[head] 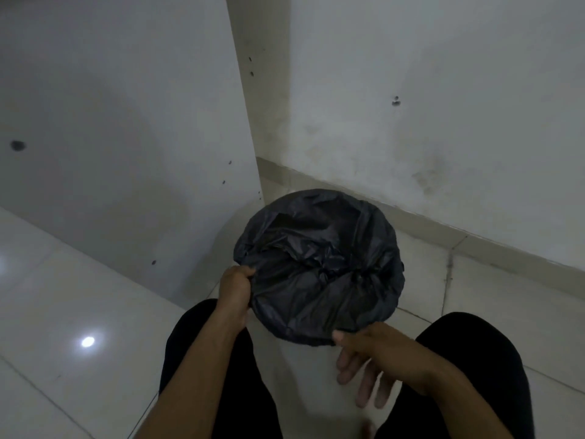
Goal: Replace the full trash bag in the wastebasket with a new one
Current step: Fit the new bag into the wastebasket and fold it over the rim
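Note:
A black trash bag (319,264) is stretched over the round mouth of the wastebasket, folded down over the rim so that the basket itself is hidden. Its middle sags in crumpled folds. My left hand (235,293) grips the bag's folded edge at the near left of the rim. My right hand (367,359) is at the near right edge, thumb against the bag's hem, fingers spread and pointing down, holding nothing.
The basket stands in a corner on pale floor tiles (63,296). A white wall (443,106) with a tiled skirting runs behind it, and a white panel (126,122) closes the left side. My dark-trousered knees (468,359) flank the basket.

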